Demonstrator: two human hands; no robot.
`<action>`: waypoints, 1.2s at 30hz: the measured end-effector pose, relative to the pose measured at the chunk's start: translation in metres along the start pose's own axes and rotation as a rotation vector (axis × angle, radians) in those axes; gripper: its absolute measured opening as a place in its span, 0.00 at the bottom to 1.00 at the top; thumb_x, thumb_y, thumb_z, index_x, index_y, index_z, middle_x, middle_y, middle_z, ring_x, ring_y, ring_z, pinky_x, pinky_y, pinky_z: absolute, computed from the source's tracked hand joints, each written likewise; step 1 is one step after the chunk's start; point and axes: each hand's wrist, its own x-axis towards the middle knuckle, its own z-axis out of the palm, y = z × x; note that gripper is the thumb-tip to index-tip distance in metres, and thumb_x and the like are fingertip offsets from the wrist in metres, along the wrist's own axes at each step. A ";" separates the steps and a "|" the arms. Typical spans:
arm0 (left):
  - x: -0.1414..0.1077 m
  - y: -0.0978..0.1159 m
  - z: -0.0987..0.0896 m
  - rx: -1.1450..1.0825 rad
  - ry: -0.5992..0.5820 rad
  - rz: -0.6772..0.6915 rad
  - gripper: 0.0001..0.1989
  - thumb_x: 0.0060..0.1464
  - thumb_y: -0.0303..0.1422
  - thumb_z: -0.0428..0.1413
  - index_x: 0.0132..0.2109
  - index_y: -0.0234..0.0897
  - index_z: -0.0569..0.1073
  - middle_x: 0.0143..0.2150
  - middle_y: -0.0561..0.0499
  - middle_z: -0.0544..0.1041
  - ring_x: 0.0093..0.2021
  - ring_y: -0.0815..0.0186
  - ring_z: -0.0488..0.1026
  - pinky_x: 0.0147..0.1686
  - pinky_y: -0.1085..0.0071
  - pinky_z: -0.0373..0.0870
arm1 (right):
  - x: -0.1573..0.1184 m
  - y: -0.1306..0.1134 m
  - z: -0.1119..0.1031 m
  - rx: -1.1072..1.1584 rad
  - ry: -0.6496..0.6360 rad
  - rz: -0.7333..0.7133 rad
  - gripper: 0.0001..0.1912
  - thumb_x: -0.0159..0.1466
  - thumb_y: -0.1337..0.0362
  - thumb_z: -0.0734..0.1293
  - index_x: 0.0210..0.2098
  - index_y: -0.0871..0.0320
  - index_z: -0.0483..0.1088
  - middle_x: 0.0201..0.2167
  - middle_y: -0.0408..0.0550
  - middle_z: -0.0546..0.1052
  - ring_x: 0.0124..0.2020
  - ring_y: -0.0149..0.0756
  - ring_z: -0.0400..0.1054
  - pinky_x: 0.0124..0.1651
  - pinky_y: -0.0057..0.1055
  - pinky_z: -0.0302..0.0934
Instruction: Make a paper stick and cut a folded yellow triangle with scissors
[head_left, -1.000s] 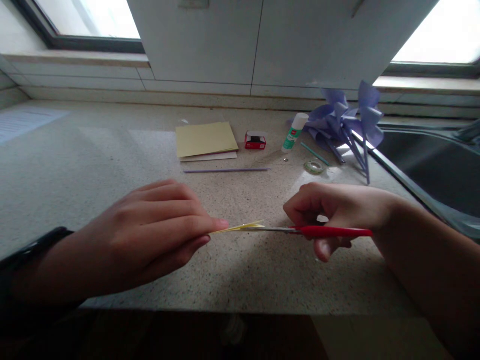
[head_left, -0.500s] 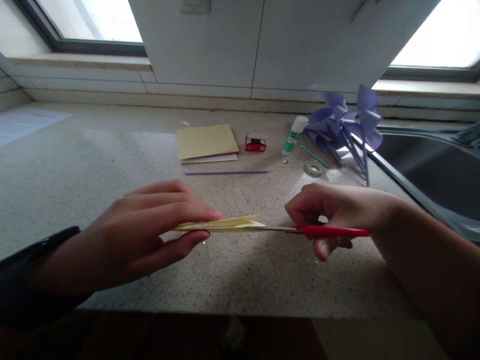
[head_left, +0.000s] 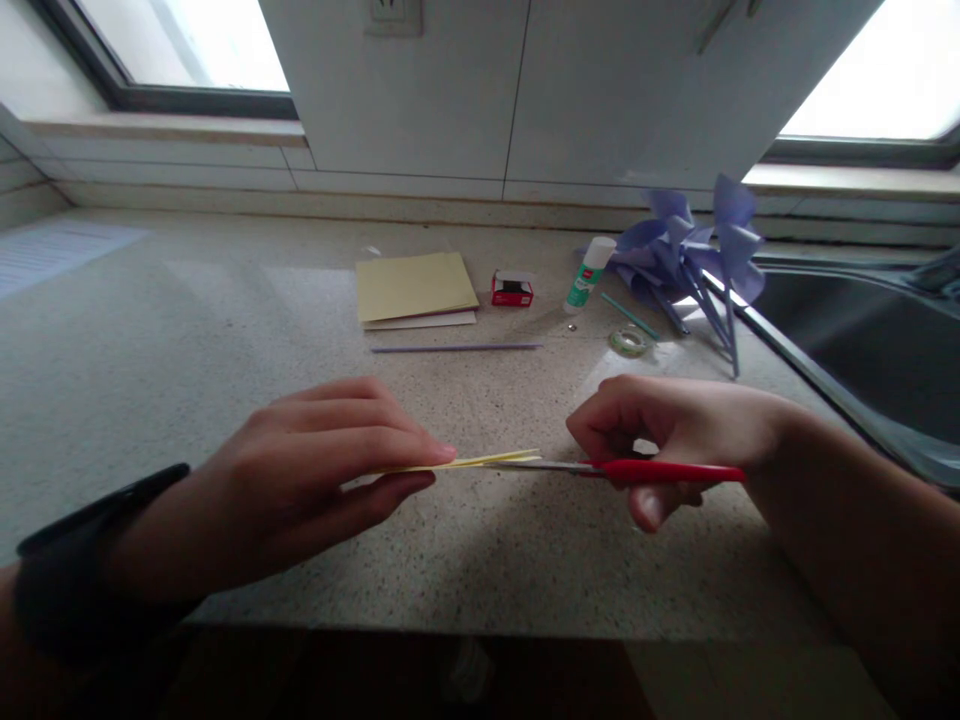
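My left hand [head_left: 337, 450] pinches a folded piece of yellow paper [head_left: 480, 461] between thumb and fingers, above the front of the counter. The paper is seen almost edge-on, its layers slightly apart at the right end. In my right hand [head_left: 652, 440] is a pair of red-handled scissors [head_left: 667, 471], with fingers curled round the handles. Their metal blades point left and meet the right end of the paper. How far the blades are apart cannot be made out from this angle.
Behind my hands on the speckled counter [head_left: 247, 310] lie a yellow paper stack [head_left: 416, 287], a purple stick [head_left: 457, 349], a small red box [head_left: 512, 290], a glue stick [head_left: 590, 273], a tape roll [head_left: 628, 342] and purple paper flowers [head_left: 679, 235]. A sink [head_left: 862, 340] is at the right.
The yellow paper has turned more edge-on, and its layers look closer together. My left hand has shifted slightly right and down. The scissors stay at the paper's right end.
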 end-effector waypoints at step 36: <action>-0.004 -0.003 0.006 -0.161 0.141 -0.164 0.13 0.61 0.23 0.60 0.50 0.41 0.78 0.40 0.53 0.81 0.39 0.69 0.76 0.37 0.74 0.75 | 0.001 0.005 0.000 0.113 0.004 -0.064 0.23 0.50 0.58 0.81 0.25 0.59 0.64 0.14 0.35 0.70 0.13 0.22 0.62 0.14 0.15 0.54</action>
